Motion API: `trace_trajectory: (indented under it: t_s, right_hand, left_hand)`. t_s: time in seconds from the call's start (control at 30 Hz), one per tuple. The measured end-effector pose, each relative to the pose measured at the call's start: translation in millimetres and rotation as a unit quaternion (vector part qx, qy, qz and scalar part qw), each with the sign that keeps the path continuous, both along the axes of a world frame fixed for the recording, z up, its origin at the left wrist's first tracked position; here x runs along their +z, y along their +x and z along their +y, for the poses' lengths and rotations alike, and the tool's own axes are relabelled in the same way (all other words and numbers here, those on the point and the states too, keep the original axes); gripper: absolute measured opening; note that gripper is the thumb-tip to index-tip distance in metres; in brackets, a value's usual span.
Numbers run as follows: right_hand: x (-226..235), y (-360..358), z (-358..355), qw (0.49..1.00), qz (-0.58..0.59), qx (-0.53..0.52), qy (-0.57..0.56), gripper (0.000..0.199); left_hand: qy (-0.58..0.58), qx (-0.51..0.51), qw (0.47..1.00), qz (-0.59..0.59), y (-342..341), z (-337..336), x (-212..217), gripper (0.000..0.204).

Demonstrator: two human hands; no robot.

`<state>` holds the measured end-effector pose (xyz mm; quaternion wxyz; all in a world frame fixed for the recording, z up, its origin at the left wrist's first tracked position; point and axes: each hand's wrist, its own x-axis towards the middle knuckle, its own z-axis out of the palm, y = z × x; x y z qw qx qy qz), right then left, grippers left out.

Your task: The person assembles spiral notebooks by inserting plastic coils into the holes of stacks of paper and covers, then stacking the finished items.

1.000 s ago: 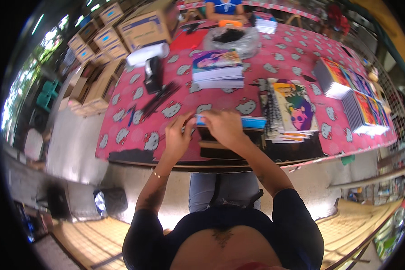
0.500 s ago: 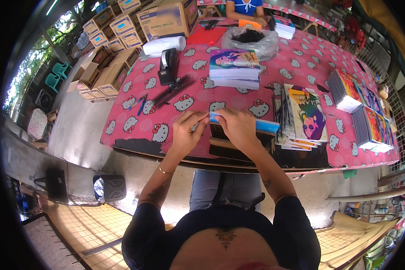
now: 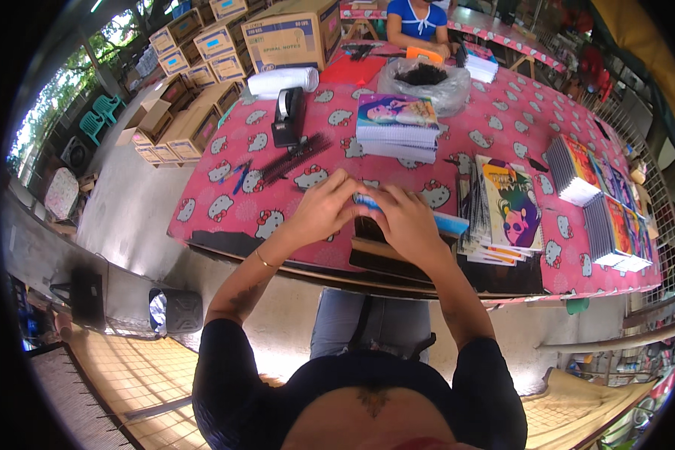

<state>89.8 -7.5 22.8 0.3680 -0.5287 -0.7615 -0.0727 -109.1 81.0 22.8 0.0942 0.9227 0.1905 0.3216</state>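
Observation:
Both hands meet over a narrow blue item [image 3: 450, 223] at the near edge of the table; it looks like a notebook seen edge-on, but its kind is mostly hidden. My left hand [image 3: 324, 208] has its fingers bent and pressed together at the item's left end. My right hand [image 3: 409, 223] curls over it from above, thumb toward the left hand. Below the right hand is a dark, brown-edged block or box [image 3: 386, 253]. Just right of it lie several fanned spiral notebooks [image 3: 508, 206] with colourful covers. Black spiral coils [image 3: 296, 157] lie beyond my left hand.
A notebook stack [image 3: 396, 135] stands ahead, with a black tape dispenser [image 3: 287, 120] to its left and a plastic bag of black coils [image 3: 424, 82] behind. More notebook stacks [image 3: 611, 229] stand right. Cartons [image 3: 292, 37] rise at the back left. Another person [image 3: 418, 24] sits across the table.
My left hand has moved up and right, so its fingers now meet my right hand's over the blue item. The whole view has shifted slightly.

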Motion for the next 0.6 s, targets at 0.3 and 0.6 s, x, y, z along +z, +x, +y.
trace_trajectory:
  t_s: [0.3, 0.6]
  right_hand:
    - [-10.9, 10.0, -3.9, 0.999, 0.002, -0.04, -0.032, 0.01]
    - [-11.0, 46.4, -29.0, 0.991, -0.091, -0.035, -0.091, 0.028]
  left_hand:
    - [0.08, 0.17, 0.981, 0.047, 19.8, -65.2, -100.9, 0.084]
    - [0.122, 0.198, 0.956, 0.178, 30.2, -38.4, -44.1, 0.083]
